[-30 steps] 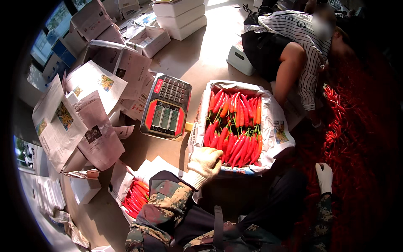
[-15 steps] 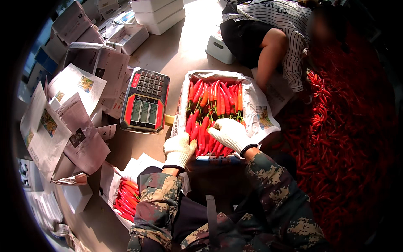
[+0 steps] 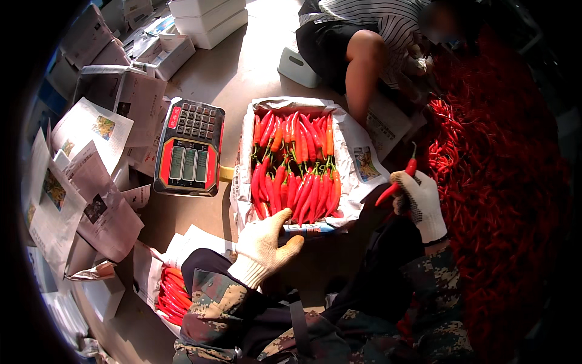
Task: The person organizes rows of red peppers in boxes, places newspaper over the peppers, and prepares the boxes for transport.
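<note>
Rows of red chili peppers (image 3: pixel 312 193) fill a box (image 3: pixel 240 182) lined with printed paper, in front of me. My left hand (image 3: pixel 264 247), in a white knit glove, is at the box's near left corner with thumb and fingers apart and nothing in it. Off the box's right side, my right hand (image 3: pixel 423 203), gloved with dark grip dots, holds a red chili pepper (image 3: pixel 410 168) between thumb and fingers. Its green stem points up, and part of its body is hidden by the glove. Beyond that hand lies a large heap of red chili peppers (image 3: pixel 485 242).
A scale display with keypad (image 3: pixel 189 147) stands left of the box. Paper-lined boxes (image 3: pixel 100 176) crowd the far left; white foam boxes (image 3: pixel 209 23) are stacked behind. Another box of peppers (image 3: pixel 173 297) sits lower left. A co-worker (image 3: pixel 364 54) crouches beside a plastic stool (image 3: pixel 298 67).
My right hand has left the peppers in the box and moved right, and now holds one pepper. My left hand has drawn back toward me and spread its fingers.
</note>
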